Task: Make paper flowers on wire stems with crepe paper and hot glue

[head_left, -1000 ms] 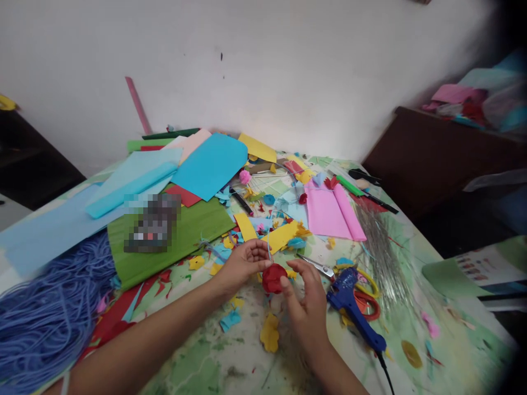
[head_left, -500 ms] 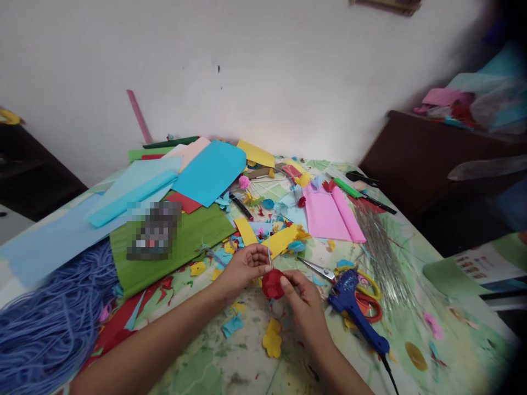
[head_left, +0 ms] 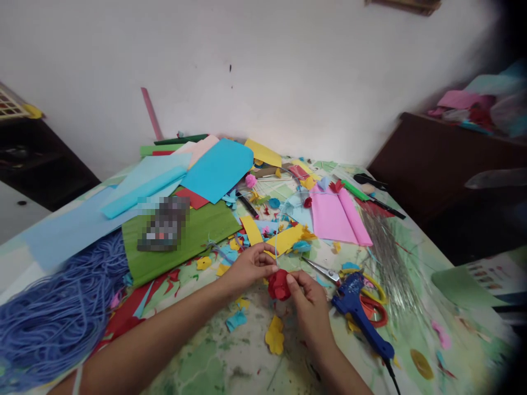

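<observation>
A small red paper flower [head_left: 278,285] sits between my two hands just above the table. My left hand [head_left: 249,265] pinches it from the left, fingers curled, with a thin light blue wire rising from the pinch. My right hand [head_left: 308,300] grips the flower from the right with thumb and fingers closed on it. A blue glue gun [head_left: 359,315] lies just right of my right hand, and metal scissors [head_left: 323,269] lie beyond it.
Coloured paper sheets, blue [head_left: 218,168], green [head_left: 193,233], pink [head_left: 335,215] and yellow [head_left: 284,240], cover the table's far half. A heap of blue cord [head_left: 53,318] lies at the left. Silver wires [head_left: 385,252] and red and yellow scissors handles [head_left: 376,307] lie right. A dark cabinet [head_left: 444,164] stands at right.
The right hand's fingers have closed tighter round the red flower, which has turned a little. Both hands stay in nearly the same place; the view shifted slightly.
</observation>
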Demonstrator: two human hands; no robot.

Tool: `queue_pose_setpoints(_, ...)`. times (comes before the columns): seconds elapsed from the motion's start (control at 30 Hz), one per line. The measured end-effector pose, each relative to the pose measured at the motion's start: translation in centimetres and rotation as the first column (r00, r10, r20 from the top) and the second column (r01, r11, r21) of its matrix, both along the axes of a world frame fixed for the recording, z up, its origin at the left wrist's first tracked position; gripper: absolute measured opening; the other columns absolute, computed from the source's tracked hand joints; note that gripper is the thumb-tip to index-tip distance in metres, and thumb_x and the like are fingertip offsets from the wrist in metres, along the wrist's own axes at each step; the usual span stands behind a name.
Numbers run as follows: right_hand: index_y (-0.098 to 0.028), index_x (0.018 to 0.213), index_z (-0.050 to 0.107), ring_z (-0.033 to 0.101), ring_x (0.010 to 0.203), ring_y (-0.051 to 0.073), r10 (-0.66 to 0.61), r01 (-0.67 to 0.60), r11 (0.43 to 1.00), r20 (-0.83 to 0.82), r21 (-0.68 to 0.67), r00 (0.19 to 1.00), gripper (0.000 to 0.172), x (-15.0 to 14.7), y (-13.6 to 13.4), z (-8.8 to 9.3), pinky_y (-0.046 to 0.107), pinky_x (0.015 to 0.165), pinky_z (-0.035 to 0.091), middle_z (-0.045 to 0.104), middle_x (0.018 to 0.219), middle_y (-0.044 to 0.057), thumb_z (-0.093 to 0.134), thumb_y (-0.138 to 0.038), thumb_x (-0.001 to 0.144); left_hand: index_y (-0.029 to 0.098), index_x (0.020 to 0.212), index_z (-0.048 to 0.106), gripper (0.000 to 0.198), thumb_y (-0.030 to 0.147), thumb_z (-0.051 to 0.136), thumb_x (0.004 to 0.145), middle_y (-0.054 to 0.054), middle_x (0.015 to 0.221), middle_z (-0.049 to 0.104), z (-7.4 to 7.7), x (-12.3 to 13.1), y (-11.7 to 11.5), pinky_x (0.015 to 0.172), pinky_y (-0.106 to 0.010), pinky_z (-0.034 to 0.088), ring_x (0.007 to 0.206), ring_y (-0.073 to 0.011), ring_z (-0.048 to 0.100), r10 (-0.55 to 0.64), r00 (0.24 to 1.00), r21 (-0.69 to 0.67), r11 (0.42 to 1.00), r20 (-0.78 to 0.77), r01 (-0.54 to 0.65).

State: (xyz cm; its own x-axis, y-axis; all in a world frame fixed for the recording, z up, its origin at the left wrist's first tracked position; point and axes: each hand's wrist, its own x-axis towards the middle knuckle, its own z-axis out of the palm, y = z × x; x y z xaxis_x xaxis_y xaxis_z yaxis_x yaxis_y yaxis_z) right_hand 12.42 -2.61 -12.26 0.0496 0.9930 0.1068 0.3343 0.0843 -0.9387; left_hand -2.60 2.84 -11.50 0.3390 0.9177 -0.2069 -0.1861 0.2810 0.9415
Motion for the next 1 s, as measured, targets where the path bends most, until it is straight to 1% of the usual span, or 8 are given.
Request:
queue_pose_setpoints(0.1, -0.017, 0.097, 0.059, 0.053, 0.092, 0.023, -0.057, 0.002, 0.972, 0.232, 0.233, 0.971, 0.03, 0.1, -0.4, 0.1, 0.038, 0.081, 0.042, 0.061, 0.096, 0.009, 0.048, -0.041, 0.083, 0.015, 0.09, 0.052, 0.044, 0.025, 0.078, 0.055, 0.002, 0.064, 0.061, -0.3, 0.0, 0.1, 0.059, -0.021, 0.04, 0.059, -0.0093, 0.054, 0.039, 0.999, -0.009, 0.999, 0.028, -0.039)
queue_pose_setpoints(0.17, -0.016, 0.114, 0.052, 0.046, 0.104, 0.028, -0.118, -0.038, 0.936, 0.413, 0.351, 0.903, 0.049, 0.0, -0.7, 0.2, 0.045, 0.09, 0.036, 0.055, 0.11, 0.013, 0.057, -0.046, 0.076, 0.015, 0.09, 0.052, 0.043, 0.024, 0.077, 0.057, 0.003, 0.065, 0.061, -0.7, 0.0, 0.1, 0.059, -0.02, 0.04, 0.058, -0.0084, 0.054, 0.06, 0.997, -0.008, 0.998, 0.046, -0.06)
queue_pose_setpoints(0.27, -0.013, 0.123, 0.045, 0.042, 0.106, 0.031, -0.147, -0.102, 0.927, 0.602, 0.36, 0.785, 0.07, -0.6, -1.2, 0.4, 0.05, 0.092, 0.033, 0.052, 0.114, 0.015, 0.067, -0.047, 0.066, 0.015, 0.09, 0.052, 0.041, 0.023, 0.076, 0.058, 0.003, 0.065, 0.061, -1.0, 0.0, 0.1, 0.059, -0.02, 0.041, 0.059, -0.0085, 0.055, 0.06, 0.997, -0.002, 0.998, 0.051, -0.06)
queue_pose_setpoints(0.33, -0.013, 0.121, 0.047, 0.042, 0.104, 0.031, -0.149, -0.122, 0.93, 0.658, 0.347, 0.738, 0.066, -1.0, -1.3, 0.4, 0.049, 0.091, 0.033, 0.052, 0.112, 0.015, 0.068, -0.044, 0.066, 0.015, 0.091, 0.051, 0.042, 0.023, 0.076, 0.058, 0.002, 0.065, 0.061, -1.1, 0.1, 0.1, 0.058, -0.02, 0.041, 0.059, -0.0091, 0.055, 0.055, 0.997, -0.007, 0.998, 0.047, -0.054)
queue_pose_setpoints(0.43, -0.014, 0.114, 0.051, 0.042, 0.101, 0.03, -0.172, -0.116, 0.928, 0.682, 0.355, 0.71, 0.049, -1.1, -1.3, 0.3, 0.047, 0.088, 0.035, 0.052, 0.108, 0.014, 0.064, -0.035, 0.072, 0.015, 0.091, 0.051, 0.044, 0.025, 0.077, 0.056, 0.002, 0.065, 0.061, -1.0, 0.2, 0.0, 0.058, -0.021, 0.041, 0.058, -0.0098, 0.056, 0.047, 0.998, -0.019, 0.999, 0.043, -0.046)
queue_pose_setpoints(0.53, -0.015, 0.111, 0.053, 0.043, 0.1, 0.028, -0.179, -0.114, 0.924, 0.677, 0.365, 0.713, 0.04, -1.0, -1.2, 0.4, 0.046, 0.086, 0.035, 0.052, 0.106, 0.013, 0.061, -0.028, 0.074, 0.015, 0.089, 0.052, 0.044, 0.025, 0.078, 0.055, 0.002, 0.064, 0.061, -0.9, 0.3, -0.1, 0.057, -0.021, 0.041, 0.057, -0.0096, 0.055, 0.045, 0.998, -0.025, 0.999, 0.048, -0.044)
queue_pose_setpoints(0.83, -0.019, 0.107, 0.054, 0.045, 0.096, 0.024, -0.172, -0.146, 0.887, 0.607, 0.438, 0.776, 0.026, -0.5, -1.1, 0.5, 0.042, 0.083, 0.036, 0.054, 0.104, 0.009, 0.052, -0.022, 0.082, 0.014, 0.088, 0.053, 0.043, 0.021, 0.078, 0.054, 0.002, 0.063, 0.061, -0.8, 0.3, 0.0, 0.059, -0.021, 0.042, 0.059, -0.0097, 0.056, 0.073, 0.997, -0.03, 0.997, 0.035, -0.072)
queue_pose_setpoints(1.0, -0.018, 0.111, 0.051, 0.046, 0.099, 0.025, -0.188, -0.107, 0.87, 0.525, 0.482, 0.83, 0.033, 0.0, -1.0, 0.7, 0.043, 0.085, 0.036, 0.053, 0.105, 0.01, 0.054, -0.029, 0.081, 0.015, 0.088, 0.053, 0.042, 0.021, 0.078, 0.054, 0.003, 0.062, 0.061, -0.8, 0.0, 0.3, 0.055, -0.019, 0.042, 0.054, -0.008, 0.055, 0.094, 0.991, -0.08, 0.993, 0.098, -0.086)
